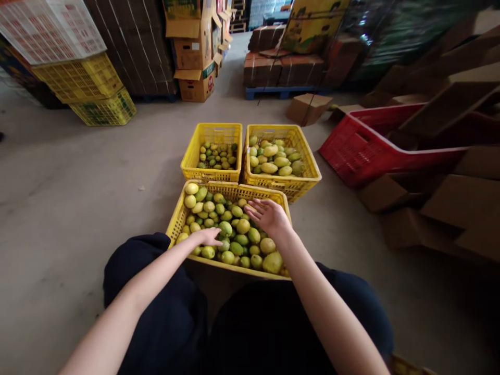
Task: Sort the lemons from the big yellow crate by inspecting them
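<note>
Touching lemons [242, 226] with left hand [209, 237]

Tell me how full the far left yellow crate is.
Mostly empty: small fruit cover only the bottom of the far left crate, and its bare mesh walls show high above them.

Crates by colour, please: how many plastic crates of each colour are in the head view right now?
Yellow crates: 5, three holding fruit, two stacked at the left
Red crate: 1
White crate: 1
Total: 7
</note>
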The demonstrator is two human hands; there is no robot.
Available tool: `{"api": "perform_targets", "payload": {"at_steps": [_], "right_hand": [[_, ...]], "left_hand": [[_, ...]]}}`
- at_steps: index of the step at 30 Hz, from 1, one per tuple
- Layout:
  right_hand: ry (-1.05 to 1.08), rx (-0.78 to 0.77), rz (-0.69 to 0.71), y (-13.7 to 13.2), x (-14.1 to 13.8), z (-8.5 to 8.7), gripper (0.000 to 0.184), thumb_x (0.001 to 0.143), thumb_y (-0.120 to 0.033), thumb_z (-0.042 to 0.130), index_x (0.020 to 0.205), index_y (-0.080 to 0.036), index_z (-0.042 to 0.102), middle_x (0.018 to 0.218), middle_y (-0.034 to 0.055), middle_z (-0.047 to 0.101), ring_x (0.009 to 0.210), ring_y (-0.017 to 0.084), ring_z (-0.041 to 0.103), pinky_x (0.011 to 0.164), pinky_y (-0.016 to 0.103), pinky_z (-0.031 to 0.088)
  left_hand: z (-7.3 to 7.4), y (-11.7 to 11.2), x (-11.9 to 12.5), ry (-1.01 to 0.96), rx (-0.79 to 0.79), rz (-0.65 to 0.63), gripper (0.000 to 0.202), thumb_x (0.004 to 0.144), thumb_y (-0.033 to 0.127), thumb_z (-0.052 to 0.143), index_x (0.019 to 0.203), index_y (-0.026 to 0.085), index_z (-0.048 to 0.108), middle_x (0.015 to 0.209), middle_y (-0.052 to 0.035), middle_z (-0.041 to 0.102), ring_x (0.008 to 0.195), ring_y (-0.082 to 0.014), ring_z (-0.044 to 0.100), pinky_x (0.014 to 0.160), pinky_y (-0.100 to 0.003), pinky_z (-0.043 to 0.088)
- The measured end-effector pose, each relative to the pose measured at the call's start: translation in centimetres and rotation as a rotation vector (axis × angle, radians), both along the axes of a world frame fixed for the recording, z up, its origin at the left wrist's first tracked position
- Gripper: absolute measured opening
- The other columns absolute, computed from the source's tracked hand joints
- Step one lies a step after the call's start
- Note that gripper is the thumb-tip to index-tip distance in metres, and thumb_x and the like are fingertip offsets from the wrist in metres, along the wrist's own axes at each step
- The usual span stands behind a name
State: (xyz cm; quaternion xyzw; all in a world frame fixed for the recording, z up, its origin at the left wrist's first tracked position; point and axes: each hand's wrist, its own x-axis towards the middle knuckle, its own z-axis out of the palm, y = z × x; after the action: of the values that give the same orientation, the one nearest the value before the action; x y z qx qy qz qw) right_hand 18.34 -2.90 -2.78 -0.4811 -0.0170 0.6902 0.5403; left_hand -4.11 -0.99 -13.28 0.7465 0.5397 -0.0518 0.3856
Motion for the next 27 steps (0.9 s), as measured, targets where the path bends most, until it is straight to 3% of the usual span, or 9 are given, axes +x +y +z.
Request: {"api": "perform_targets", "payload": {"at_steps": [5, 8, 11, 14, 18, 21, 23, 25, 27], "right_hand": [[0.062, 0.066, -0.001, -0.2, 0.3, 1.3, 0.013, 0.081, -0.013, 0.049, 0.082, -0.018, 0.060, 0.075, 0.0071, 0.072, 0.065, 0.020, 0.069, 0.064, 0.029, 0.054], [0.074, 0.096, -0.013, -0.4, 0.9, 1.9, 0.013, 0.081, -0.014, 0.048, 0.080, -0.019, 0.060, 0.071, 0.0053, 0.071, 0.063, 0.018, 0.066, 0.062, 0.028, 0.052], [0.077, 0.098, -0.035, -0.5, 1.6, 2.2, 0.012, 0.078, -0.014, 0.050, 0.079, -0.019, 0.060, 0.070, 0.0045, 0.071, 0.063, 0.018, 0.065, 0.061, 0.028, 0.051], [0.064, 0.107, -0.069, -0.5, 2.1, 2.2, 0.011, 0.077, -0.014, 0.050, 0.077, -0.019, 0.060, 0.069, 0.0041, 0.070, 0.062, 0.018, 0.064, 0.061, 0.028, 0.051], [0.029, 0.077, -0.128, -0.3, 2.0, 1.4, 0.011, 0.078, -0.014, 0.050, 0.077, -0.019, 0.060, 0.074, 0.0047, 0.071, 0.068, 0.018, 0.066, 0.065, 0.028, 0.053], [0.032, 0.005, -0.137, -0.1, 1.5, 0.6, 0.008, 0.080, -0.018, 0.053, 0.081, -0.022, 0.060, 0.077, 0.0033, 0.069, 0.072, 0.018, 0.064, 0.067, 0.031, 0.054], [0.077, -0.040, -0.101, -0.1, 0.9, 0.4, 0.006, 0.082, -0.026, 0.055, 0.084, -0.023, 0.060, 0.076, 0.0027, 0.066, 0.071, 0.019, 0.063, 0.067, 0.035, 0.056], [0.149, -0.022, -0.053, -0.4, 0.2, 0.7, 0.014, 0.084, -0.036, 0.056, 0.087, -0.023, 0.060, 0.076, 0.0033, 0.065, 0.071, 0.021, 0.063, 0.068, 0.040, 0.057], [0.218, 0.022, -0.013, -0.9, -0.6, 1.3, 0.021, 0.085, -0.040, 0.054, 0.090, -0.021, 0.061, 0.074, 0.0045, 0.067, 0.071, 0.022, 0.065, 0.067, 0.042, 0.057]], "left_hand": [[-4.6, 0.1, 2.7, 0.020, -0.016, 0.116, 0.079, 0.078, 0.041, 0.070, 0.143, 0.012, 0.037, 0.152, -0.0237, 0.038, 0.142, -0.0299, 0.038, 0.113, -0.037, 0.033], [-6.3, 0.5, 3.7, -0.074, -0.002, 0.208, 0.084, 0.069, 0.032, 0.079, 0.142, 0.016, 0.040, 0.147, -0.0188, 0.044, 0.140, -0.0270, 0.040, 0.114, -0.035, 0.033], [-6.7, 0.7, 4.3, -0.092, 0.001, 0.263, 0.075, 0.064, 0.025, 0.083, 0.132, 0.018, 0.049, 0.139, -0.0152, 0.051, 0.132, -0.0262, 0.048, 0.112, -0.035, 0.036], [-5.6, 1.3, 4.4, -0.067, -0.024, 0.296, 0.067, 0.064, 0.025, 0.085, 0.123, 0.015, 0.054, 0.129, -0.0140, 0.059, 0.123, -0.0271, 0.055, 0.107, -0.036, 0.042], [-1.1, 3.7, 4.8, -0.220, -0.048, 0.375, 0.056, 0.074, 0.032, 0.078, 0.121, 0.012, 0.055, 0.120, -0.0125, 0.066, 0.113, -0.0257, 0.061, 0.100, -0.036, 0.046], [4.6, 5.2, 5.5, -0.348, 0.003, 0.349, 0.060, 0.071, 0.034, 0.080, 0.121, 0.011, 0.058, 0.120, -0.0129, 0.067, 0.113, -0.0257, 0.061, 0.102, -0.036, 0.045], [8.9, 5.4, 6.0, -0.452, 0.010, 0.261, 0.071, 0.066, 0.038, 0.084, 0.127, 0.013, 0.057, 0.123, -0.0130, 0.066, 0.115, -0.0266, 0.060, 0.104, -0.039, 0.045], [12.7, 4.8, 6.2, -0.581, -0.021, 0.175, 0.082, 0.072, 0.045, 0.079, 0.141, 0.015, 0.047, 0.133, -0.0136, 0.061, 0.126, -0.0290, 0.054, 0.107, -0.041, 0.042], [15.3, 4.1, 6.1, -0.666, -0.068, 0.128, 0.078, 0.083, 0.048, 0.067, 0.149, 0.019, 0.038, 0.138, -0.0110, 0.059, 0.132, -0.0282, 0.050, 0.111, -0.042, 0.037]]}}
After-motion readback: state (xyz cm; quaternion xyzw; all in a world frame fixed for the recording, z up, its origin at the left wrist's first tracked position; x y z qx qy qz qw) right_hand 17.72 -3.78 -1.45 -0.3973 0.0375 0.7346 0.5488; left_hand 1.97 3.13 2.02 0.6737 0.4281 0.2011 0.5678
